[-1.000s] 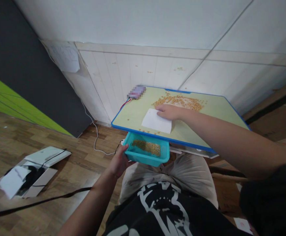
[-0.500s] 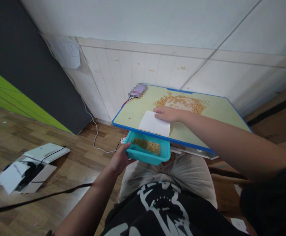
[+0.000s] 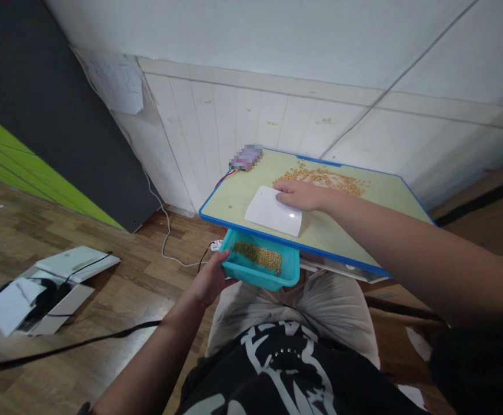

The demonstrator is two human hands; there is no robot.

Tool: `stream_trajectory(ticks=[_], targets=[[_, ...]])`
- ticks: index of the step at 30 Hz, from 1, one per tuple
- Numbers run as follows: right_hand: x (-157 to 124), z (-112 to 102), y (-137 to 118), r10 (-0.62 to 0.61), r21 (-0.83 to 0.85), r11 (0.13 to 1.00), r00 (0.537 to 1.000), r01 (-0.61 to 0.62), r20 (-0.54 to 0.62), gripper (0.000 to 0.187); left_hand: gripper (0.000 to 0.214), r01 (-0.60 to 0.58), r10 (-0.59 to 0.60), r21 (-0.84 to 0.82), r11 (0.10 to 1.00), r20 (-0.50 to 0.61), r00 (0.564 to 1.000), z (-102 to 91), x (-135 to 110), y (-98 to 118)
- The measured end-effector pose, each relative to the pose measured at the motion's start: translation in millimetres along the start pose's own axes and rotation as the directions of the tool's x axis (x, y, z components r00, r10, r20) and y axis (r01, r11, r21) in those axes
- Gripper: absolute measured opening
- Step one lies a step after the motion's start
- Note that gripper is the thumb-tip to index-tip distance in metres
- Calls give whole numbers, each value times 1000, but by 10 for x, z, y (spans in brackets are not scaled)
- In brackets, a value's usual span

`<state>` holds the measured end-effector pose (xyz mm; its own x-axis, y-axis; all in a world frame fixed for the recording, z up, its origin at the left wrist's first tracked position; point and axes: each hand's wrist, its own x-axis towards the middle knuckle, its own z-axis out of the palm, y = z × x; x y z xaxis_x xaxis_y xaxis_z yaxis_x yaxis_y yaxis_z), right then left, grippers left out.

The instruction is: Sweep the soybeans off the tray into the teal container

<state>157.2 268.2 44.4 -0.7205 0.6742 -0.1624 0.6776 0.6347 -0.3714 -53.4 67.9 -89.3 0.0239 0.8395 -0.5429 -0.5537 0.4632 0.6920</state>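
Item: one worktop (image 3: pixel 227 199), pale green with a blue border, set against the white panelled wall (image 3: pixel 210 121). Item: one loose spread of yellow grains (image 3: pixel 335 180), lying toward its far side, pale in the middle. Item: one white sheet (image 3: pixel 271 214), slightly bowed, near the front edge; the right hand (image 3: pixel 299 196) has its fingers clamped on the far right corner, just in front of the grains. Item: one teal bin (image 3: pixel 255 278), just below the front edge, over the person's lap, a layer of similar grains inside; the left hand (image 3: pixel 211 279) grips its left end, thumb at the rim, remaining fingers partly hidden beneath. Item: one purplish object (image 3: pixel 246 157), blurred, at the far left corner, red cord alongside.
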Motion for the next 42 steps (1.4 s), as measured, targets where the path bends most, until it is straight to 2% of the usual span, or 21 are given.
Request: stream_trajectory(ticks=[5, 16, 20, 27, 33, 39, 42], targets=[[179, -34, 7, 68, -54, 996, 996, -71, -57, 18, 52, -29, 30, 25, 999, -30, 999, -99, 12, -23], [605, 16, -90, 103, -203, 974, 995, -104, -16, 35, 51, -74, 78, 54, 996, -75, 994, -236, 24, 16], [818, -1, -96, 112, -247, 962, 993, -117, -34, 35, 52, -72, 75, 49, 996, -72, 995, -273, 46, 16], [1106, -10, -236, 62, -224, 973, 998, -60, 2, 27, 53, -72, 75, 42, 997, -64, 995, -277, 44, 32], [1099, 26, -371, -35, -239, 970, 996, 54, 83, 28, 51, -77, 79, 30, 997, -55, 995, -247, 27, 57], [986, 59, -436, -62, -256, 961, 982, 107, 176, 31, 50, -68, 70, 36, 997, -61, 996, -251, 27, 65], [922, 67, -453, -94, -236, 962, 978, 138, 187, 30, 50, -70, 72, 40, 997, -56, 996, -247, 7, 82]])
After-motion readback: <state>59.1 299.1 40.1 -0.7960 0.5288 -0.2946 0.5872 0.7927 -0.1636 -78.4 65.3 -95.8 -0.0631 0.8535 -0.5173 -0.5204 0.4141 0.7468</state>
